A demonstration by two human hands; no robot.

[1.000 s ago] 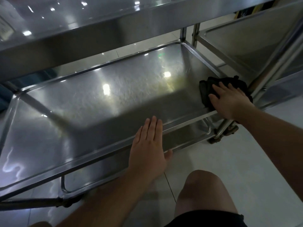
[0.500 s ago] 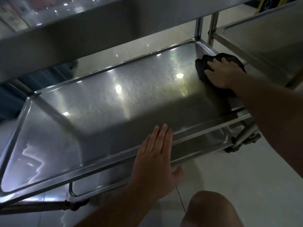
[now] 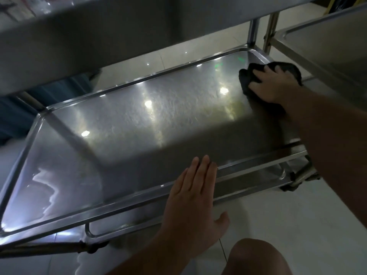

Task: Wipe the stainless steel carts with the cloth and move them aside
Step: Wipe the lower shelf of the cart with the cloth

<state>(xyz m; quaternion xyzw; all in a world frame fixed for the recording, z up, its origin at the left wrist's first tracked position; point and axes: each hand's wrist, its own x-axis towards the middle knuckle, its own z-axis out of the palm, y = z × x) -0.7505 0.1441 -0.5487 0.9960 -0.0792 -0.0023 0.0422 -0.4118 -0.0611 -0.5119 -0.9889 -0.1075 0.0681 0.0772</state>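
A stainless steel cart fills the head view; its middle shelf (image 3: 127, 133) is a shallow shiny tray under a higher shelf (image 3: 83, 36). A dark cloth (image 3: 246, 76) lies bunched at the shelf's far right corner. My right hand (image 3: 270, 86) presses flat on top of the cloth, fingers spread. My left hand (image 3: 194, 197) rests flat, fingers straight, on the near rim of the shelf (image 3: 119, 207). A lower shelf shows beneath the near rim.
A second steel cart (image 3: 325, 42) stands close on the right, its post (image 3: 270, 26) beside the first cart's post. A caster (image 3: 292, 185) sits at the near right corner. Pale tiled floor (image 3: 268, 211) lies near me; my bare knee (image 3: 256, 257) is at the bottom.
My right hand slid the cloth from the near right corner of the shelf to the far right corner. My left hand stayed on the near rim.
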